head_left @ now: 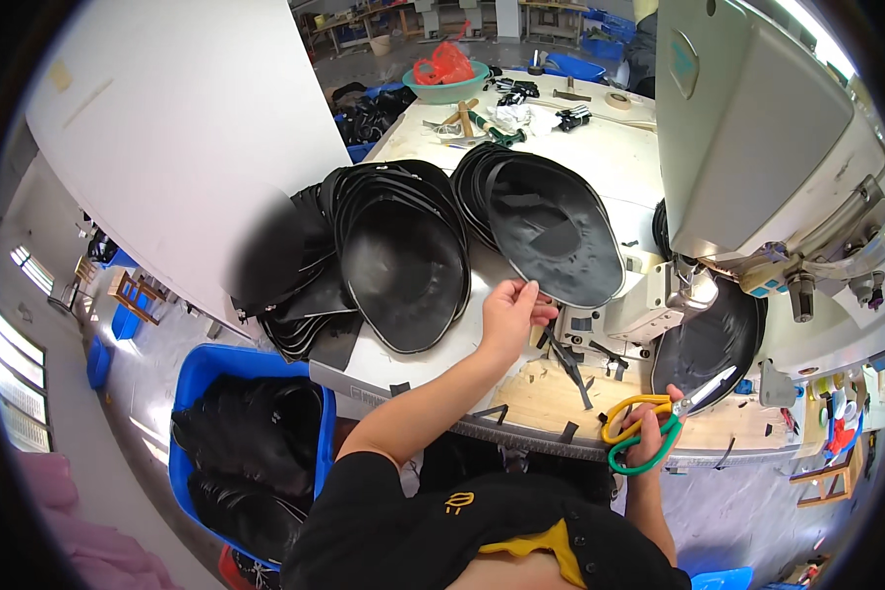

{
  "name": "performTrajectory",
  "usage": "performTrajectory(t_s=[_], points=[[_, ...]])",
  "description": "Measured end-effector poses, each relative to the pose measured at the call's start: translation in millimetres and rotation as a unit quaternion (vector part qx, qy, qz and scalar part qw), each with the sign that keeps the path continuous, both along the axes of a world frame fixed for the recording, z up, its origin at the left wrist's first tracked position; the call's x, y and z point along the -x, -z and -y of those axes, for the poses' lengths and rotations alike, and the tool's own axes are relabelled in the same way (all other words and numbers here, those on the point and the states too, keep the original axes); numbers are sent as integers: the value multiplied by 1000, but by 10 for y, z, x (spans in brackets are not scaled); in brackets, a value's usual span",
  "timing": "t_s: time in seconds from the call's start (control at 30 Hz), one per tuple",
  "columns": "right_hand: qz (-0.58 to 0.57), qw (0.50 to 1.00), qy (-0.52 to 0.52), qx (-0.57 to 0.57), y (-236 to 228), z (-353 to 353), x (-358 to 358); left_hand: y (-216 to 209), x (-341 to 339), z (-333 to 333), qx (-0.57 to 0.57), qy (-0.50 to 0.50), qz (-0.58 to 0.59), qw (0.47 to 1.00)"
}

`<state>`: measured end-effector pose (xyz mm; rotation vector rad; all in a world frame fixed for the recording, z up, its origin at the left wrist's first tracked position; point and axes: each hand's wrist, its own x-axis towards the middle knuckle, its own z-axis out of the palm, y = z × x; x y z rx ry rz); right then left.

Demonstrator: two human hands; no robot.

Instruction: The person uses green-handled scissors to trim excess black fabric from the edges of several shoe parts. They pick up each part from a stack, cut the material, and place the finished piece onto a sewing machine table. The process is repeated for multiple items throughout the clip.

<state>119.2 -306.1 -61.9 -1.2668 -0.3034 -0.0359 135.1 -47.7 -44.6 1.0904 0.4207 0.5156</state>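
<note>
The left hand pinches the near rim of the black panel between its fingers, inboard of the front edge of the table. The right hand grips the scissors at that edge.

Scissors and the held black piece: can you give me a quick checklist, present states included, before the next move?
1. Left hand gripping the near edge of the held black piece: ok.
2. Right hand holding the scissors: ok.
3. Scissors pointing away from the held piece: ok.
4. Scissors' tip off the other black piece at right: cannot tell; they overlap in view.
5. Wooden surface free of scraps: not ok; black strips lie there.
</note>
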Motion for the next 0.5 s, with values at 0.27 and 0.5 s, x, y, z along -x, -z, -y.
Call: performTrajectory(t_s=[0.27, 0.5], points=[[15, 1000, 8, 17, 17, -1, -27, -185, -354, -392, 168, 6, -22, 986], [6, 1000, 13, 19, -9, -18, 1, -1, -4, -721, -159, -62, 4, 985]])
